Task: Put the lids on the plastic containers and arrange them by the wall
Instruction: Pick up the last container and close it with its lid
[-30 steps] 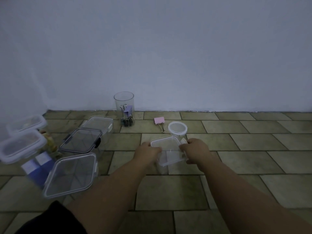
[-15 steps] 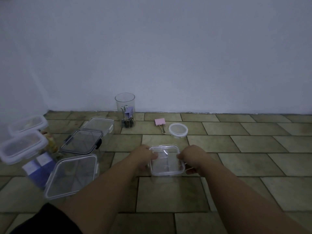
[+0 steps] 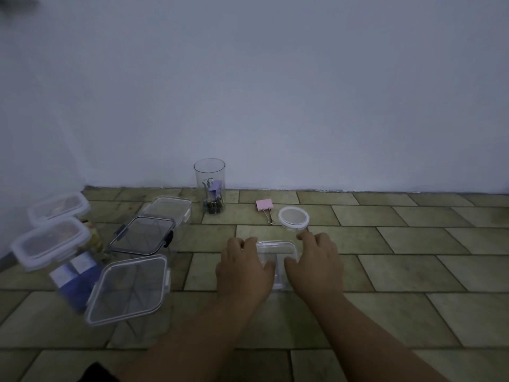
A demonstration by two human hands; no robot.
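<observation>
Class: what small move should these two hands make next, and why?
Probably press the lid's edges down to seat it: the left hand and right hand lie on top of the small clear box, which sits short of the wall.

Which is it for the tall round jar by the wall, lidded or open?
Open: the jar has a bare rim, and a round lid lies apart on the floor.

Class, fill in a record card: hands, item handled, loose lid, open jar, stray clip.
hands: left hand and right hand, both resting on the item
item handled: small clear rectangular plastic container
loose lid: round white-rimmed plastic lid, beyond the right hand
open jar: tall clear cylindrical jar, by the wall, holding clips
stray clip: pink binder clip
</observation>
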